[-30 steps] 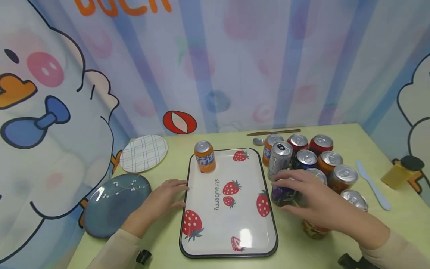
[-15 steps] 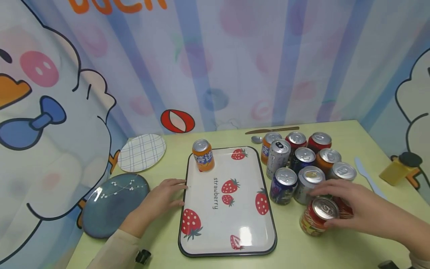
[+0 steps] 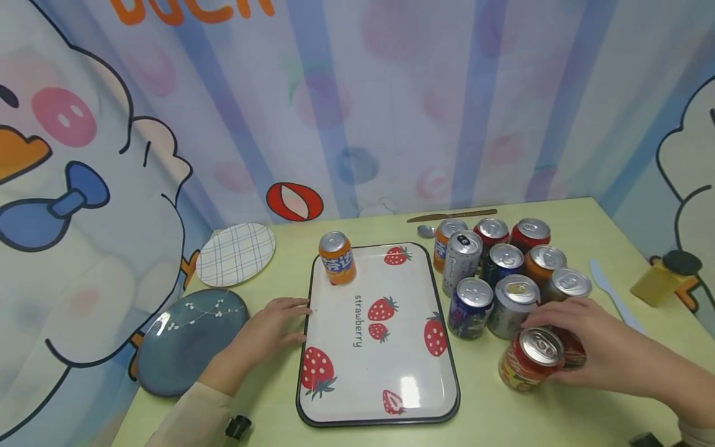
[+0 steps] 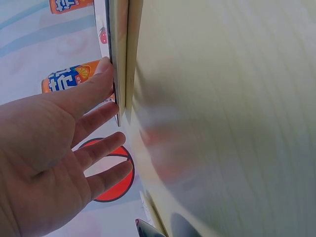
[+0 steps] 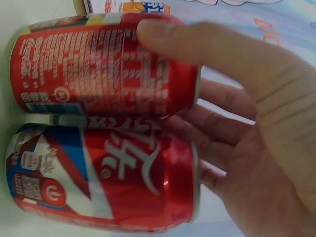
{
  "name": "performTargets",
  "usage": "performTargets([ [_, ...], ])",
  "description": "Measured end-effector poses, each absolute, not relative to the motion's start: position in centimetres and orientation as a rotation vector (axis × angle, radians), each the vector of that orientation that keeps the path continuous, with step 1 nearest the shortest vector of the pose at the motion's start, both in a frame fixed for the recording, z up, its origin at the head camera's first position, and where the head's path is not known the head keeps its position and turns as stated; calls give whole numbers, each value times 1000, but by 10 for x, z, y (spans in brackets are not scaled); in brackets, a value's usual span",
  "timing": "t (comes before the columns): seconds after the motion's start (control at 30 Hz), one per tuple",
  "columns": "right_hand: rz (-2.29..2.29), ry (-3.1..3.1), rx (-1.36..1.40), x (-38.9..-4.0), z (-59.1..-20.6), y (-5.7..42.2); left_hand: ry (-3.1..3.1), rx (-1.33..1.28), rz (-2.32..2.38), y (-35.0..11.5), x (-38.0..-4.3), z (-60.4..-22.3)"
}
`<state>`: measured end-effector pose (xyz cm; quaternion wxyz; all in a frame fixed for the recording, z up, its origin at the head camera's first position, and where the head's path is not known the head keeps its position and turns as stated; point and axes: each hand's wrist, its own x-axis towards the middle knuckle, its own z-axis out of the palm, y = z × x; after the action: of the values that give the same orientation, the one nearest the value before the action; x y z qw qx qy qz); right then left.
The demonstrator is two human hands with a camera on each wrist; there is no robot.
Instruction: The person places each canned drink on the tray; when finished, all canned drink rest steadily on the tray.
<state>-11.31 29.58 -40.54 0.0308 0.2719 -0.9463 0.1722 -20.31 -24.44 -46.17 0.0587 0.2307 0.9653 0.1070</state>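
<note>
My left hand (image 3: 268,332) rests at the left edge of a white strawberry-print tray (image 3: 357,388). Its fingers are fairly straight, with the thumb right at the rim in the left wrist view. An orange soda can (image 3: 338,264) stands upright on the tray's far left corner. To the right of the tray, my right hand (image 3: 594,347) holds a red cola can (image 3: 525,366) with yellow on its side. Thumb and fingers lie on opposite sides of it in the right wrist view. Close beside it stands another red cola can (image 5: 138,177), partly behind the hand in the head view.
Several soda cans, including a silver can (image 3: 514,304) and a purple-blue can (image 3: 470,310), stand clustered behind the right hand. A plastic knife (image 3: 614,295) and yellow bottle (image 3: 661,282) lie farther right. Left are a blue plate (image 3: 192,347) and checked plate (image 3: 237,254).
My right hand has moved from over the purple-blue can toward me and right, to the front red cola can, and closed around it. The left hand has stayed at the tray.
</note>
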Motion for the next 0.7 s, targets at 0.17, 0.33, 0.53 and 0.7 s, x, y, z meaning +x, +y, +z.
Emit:
performTargets([
  [0.17, 576, -2789, 868, -111, -408, 292, 2925, 706, 318, -246, -203, -464],
  [0.33, 703, -2747, 882, -108, -399, 276, 2925, 695, 321, -246, -203, -464],
  [0.53, 775, -2634, 914, -109, -386, 244, 2924, 671, 333, -245, -203, -463],
  [0.7, 866, -2537, 926, -121, -383, 209, 2928, 658, 331, -245, -202, -463],
])
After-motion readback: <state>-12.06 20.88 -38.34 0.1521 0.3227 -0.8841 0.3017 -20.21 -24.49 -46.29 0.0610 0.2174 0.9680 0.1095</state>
